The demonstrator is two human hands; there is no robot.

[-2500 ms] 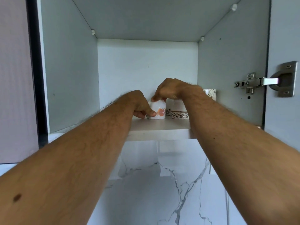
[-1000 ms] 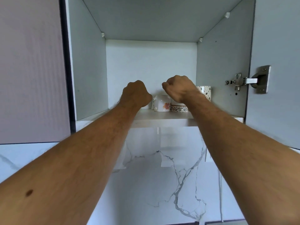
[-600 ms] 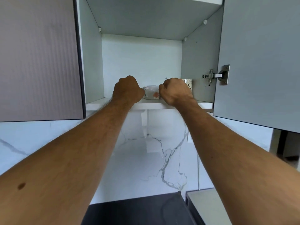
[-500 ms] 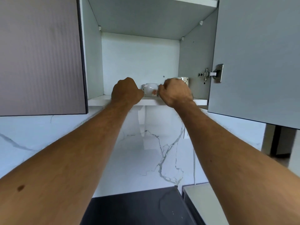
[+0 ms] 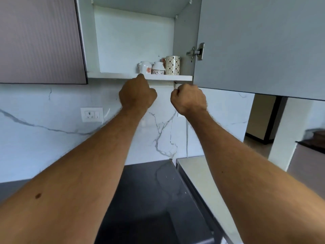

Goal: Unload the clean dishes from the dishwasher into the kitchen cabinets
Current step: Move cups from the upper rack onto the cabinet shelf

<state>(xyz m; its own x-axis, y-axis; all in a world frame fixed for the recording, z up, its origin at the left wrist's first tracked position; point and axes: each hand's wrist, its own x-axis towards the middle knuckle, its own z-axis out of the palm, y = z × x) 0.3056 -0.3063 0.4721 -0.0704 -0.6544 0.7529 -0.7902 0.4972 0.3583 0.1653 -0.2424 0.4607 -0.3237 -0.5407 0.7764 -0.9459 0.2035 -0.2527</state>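
Note:
The open wall cabinet has a white shelf (image 5: 168, 77) with several cups on its right part: a white cup with a pink flower (image 5: 145, 67), a cup with a patterned band (image 5: 158, 68) and a taller patterned mug (image 5: 172, 65) by the right wall. My left hand (image 5: 137, 95) is a closed fist just below the shelf edge, holding nothing. My right hand (image 5: 189, 100) is also a closed fist below the shelf, to the right, and holds nothing. Both hands are apart from the cups.
The grey cabinet door (image 5: 260, 44) hangs open on the right, its lower edge just above my right hand. A closed cabinet (image 5: 38, 39) is on the left. Below are a marble backsplash with a socket (image 5: 92, 114), a dark countertop (image 5: 149, 191) and a pale surface (image 5: 198, 175).
Both hands let go of the cups and pulled back out of the cabinet, dropping below the shelf as fists. The view has moved back and down, showing the countertop.

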